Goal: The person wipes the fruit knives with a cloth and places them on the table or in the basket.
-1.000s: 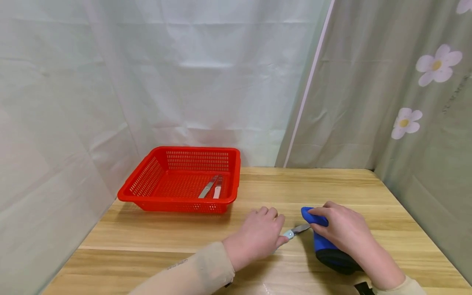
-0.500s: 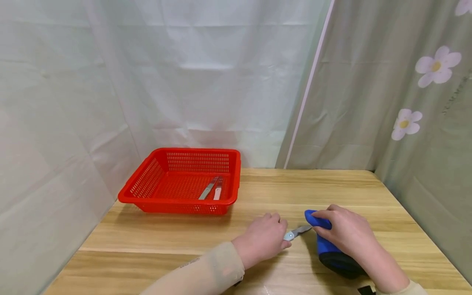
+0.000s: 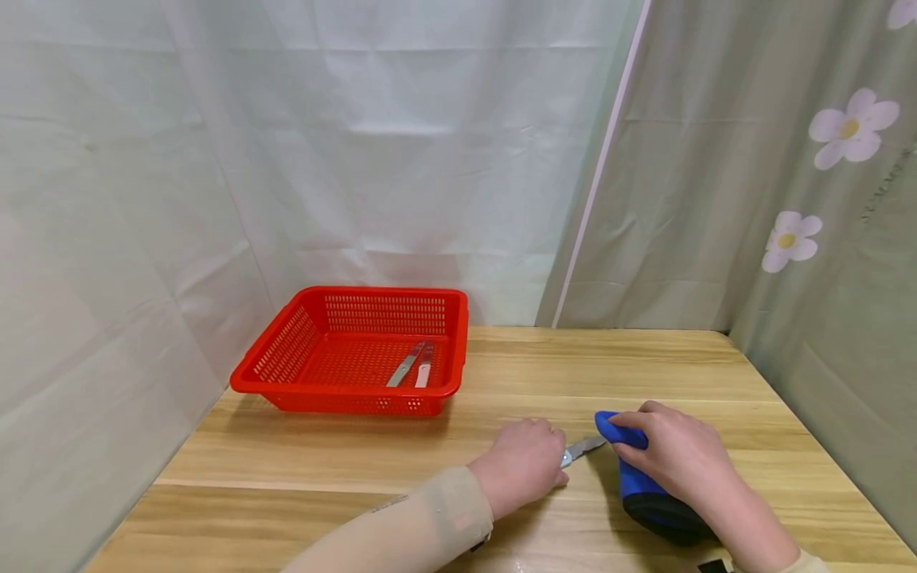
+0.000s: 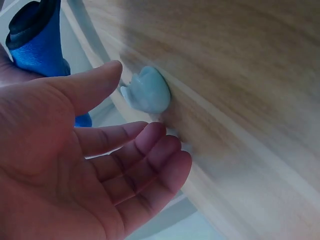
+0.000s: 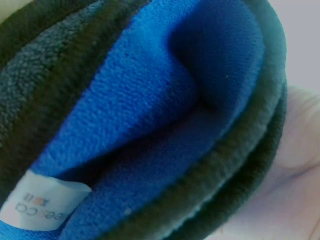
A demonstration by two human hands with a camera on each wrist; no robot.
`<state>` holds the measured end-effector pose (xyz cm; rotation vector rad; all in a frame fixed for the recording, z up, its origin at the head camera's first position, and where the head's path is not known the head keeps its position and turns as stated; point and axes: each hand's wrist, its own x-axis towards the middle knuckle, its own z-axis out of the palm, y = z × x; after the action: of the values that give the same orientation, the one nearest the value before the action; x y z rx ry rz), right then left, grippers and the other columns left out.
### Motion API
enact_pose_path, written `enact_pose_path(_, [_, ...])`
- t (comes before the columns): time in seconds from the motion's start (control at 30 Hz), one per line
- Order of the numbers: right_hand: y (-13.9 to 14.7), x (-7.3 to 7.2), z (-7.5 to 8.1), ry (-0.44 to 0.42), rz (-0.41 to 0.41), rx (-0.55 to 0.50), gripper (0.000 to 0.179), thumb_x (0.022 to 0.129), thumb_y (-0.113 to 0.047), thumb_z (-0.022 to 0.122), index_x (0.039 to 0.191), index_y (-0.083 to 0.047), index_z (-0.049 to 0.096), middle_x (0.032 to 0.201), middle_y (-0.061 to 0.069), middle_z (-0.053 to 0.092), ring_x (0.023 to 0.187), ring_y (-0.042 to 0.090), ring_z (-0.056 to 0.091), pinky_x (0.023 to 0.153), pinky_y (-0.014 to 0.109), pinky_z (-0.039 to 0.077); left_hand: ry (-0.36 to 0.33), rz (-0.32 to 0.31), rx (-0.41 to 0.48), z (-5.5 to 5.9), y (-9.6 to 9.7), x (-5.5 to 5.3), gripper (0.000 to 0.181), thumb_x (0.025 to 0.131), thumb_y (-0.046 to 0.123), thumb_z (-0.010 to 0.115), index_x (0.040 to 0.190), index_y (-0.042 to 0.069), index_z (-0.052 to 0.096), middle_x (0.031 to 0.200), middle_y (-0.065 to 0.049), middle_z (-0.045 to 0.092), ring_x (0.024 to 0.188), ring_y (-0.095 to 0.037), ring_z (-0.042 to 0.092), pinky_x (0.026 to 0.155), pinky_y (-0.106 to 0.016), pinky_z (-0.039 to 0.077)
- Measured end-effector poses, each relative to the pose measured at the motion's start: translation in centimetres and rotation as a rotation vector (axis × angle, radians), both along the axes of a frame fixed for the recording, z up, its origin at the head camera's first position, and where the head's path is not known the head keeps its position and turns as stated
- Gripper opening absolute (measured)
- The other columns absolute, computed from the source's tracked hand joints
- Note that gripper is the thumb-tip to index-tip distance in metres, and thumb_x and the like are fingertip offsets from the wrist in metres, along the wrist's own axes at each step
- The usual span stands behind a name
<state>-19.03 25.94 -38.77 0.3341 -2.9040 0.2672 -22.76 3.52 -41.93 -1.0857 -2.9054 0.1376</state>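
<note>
A small knife (image 3: 586, 447) with a pale blue handle and a metal blade lies on the wooden table, its tip toward the right. Over its handle is my left hand (image 3: 523, 463); in the left wrist view the handle's end (image 4: 150, 92) shows beside the thumb and fingers, which are loosely bent with a gap between them. My right hand (image 3: 677, 450) pinches a folded blue cloth (image 3: 637, 480) with black edging, close to the blade tip. Inside the cloth's fold the right wrist view shows a white label (image 5: 45, 202).
A red perforated plastic basket (image 3: 344, 391) stands at the back left of the table (image 3: 573, 366). Inside it lie a knife with a grey-green handle (image 3: 399, 374) and one with a pink handle (image 3: 423, 376). Pale curtains (image 3: 430, 159) enclose the table at the back and sides.
My left hand has shifted right along the knife's handle, covering more of it. My right hand and the blue cloth have moved slightly right and toward me.
</note>
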Motion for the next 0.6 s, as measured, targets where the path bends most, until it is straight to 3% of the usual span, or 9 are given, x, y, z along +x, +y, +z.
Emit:
enact_pose_path(0.33, [0.26, 0.05, 0.0, -0.027, -0.013, -0.003, 0.034, 0.09, -0.034, 0.093, 0.121, -0.022, 0.085, 0.104, -0.002, 0.074, 0.088, 0.021, 0.072, 0.068, 0.048, 0.057, 0.109, -0.028, 0.053, -0.58, 0.2, -0.17, 0.033, 0.092, 0.042, 0.09, 0.088, 0.02, 0.067, 0.079, 0.004, 0.066, 0.074, -0.011, 0.066, 0.06, -0.029, 0.053])
enact_pose_path(0.6, [0.45, 0.21, -0.02, -0.02, -0.013, -0.002, 0.035, 0.089, -0.034, 0.093, 0.122, -0.022, 0.085, 0.105, -0.002, 0.074, 0.091, 0.024, 0.073, 0.068, 0.049, 0.058, 0.158, -0.02, 0.069, -0.6, 0.17, 0.09, 0.021, 0.092, 0.024, 0.085, 0.084, 0.02, 0.065, 0.074, 0.005, 0.065, 0.068, -0.01, 0.065, 0.055, -0.029, 0.052])
